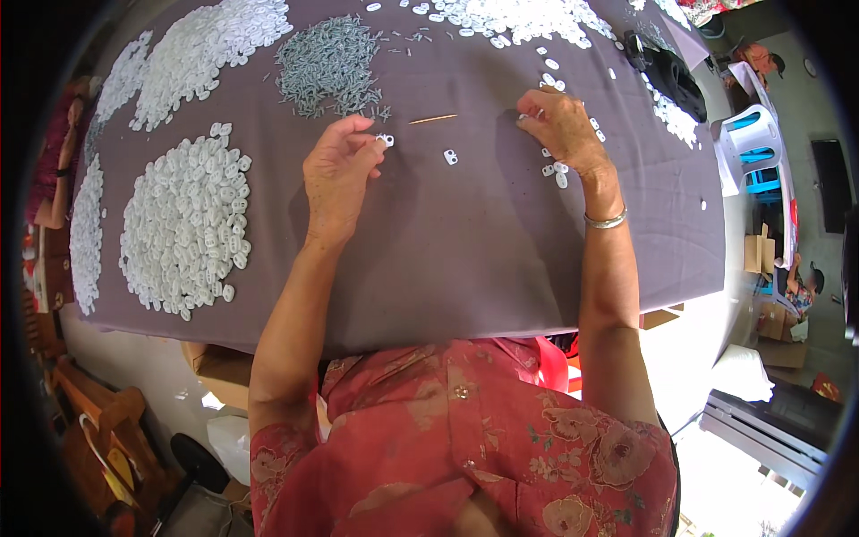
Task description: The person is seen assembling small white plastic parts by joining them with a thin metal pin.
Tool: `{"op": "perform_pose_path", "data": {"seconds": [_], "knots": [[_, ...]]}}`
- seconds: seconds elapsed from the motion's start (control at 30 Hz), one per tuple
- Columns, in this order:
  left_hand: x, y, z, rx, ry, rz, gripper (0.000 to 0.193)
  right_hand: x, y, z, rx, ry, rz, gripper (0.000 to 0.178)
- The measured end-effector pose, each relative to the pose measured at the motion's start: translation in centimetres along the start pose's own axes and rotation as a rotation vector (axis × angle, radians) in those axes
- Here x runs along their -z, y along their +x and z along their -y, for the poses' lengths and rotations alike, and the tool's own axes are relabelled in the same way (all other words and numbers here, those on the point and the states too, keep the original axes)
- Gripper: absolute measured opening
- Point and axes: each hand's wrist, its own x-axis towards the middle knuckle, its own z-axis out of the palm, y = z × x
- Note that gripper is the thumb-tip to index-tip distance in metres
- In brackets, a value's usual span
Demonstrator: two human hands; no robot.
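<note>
My left hand (336, 170) is raised over the table, thumb and fingers pinched on a small white plastic piece (388, 140) with holes in it. A similar loose white piece (450, 157) lies on the cloth between my hands. Beyond it is a thin wooden stick (434, 118). My right hand (569, 130) is bent over a few scattered white oval pieces (561, 174), its thumb and fingertips together. Something small and pale shows at those fingertips, too small to make out. A heap of small grey screws (327, 67) lies just beyond my left hand.
A large heap of white pieces (183, 224) lies left on the brown tablecloth (447, 268), with more heaps (201, 58) behind it and at the far edge (519, 20). A black object (671, 80) rests far right. White plastic chairs (750, 139) stand beyond the table.
</note>
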Motion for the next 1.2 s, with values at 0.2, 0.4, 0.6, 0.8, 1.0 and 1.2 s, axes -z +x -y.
{"op": "perform_pose_path", "data": {"seconds": [0.2,0.4,0.6,0.8,1.0,1.2], "knots": [[-0.1,-0.1,-0.2,0.06,0.026,0.0,0.025,0.9,-0.3,0.5,-0.129,0.068,0.107,0.017],[0.1,-0.1,0.0,0.033,0.039,0.014,0.026,0.9,-0.3,3.5,-0.164,0.285,0.106,0.011],[0.1,0.0,0.5,0.006,-0.016,0.035,0.025,-1.4,0.5,5.9,-0.178,0.869,0.128,0.009],[-0.3,-0.3,0.0,-0.001,-0.065,0.02,0.022,-2.5,0.4,5.9,-0.1,0.664,0.138,0.008],[-0.2,-0.2,0.1,-0.017,-0.066,0.024,0.021,-3.3,0.2,4.2,0.213,0.136,-0.057,0.012],[0.0,-0.1,0.5,-0.011,-0.038,0.04,0.022,-3.4,0.2,3.7,0.243,0.13,-0.078,0.016]]}}
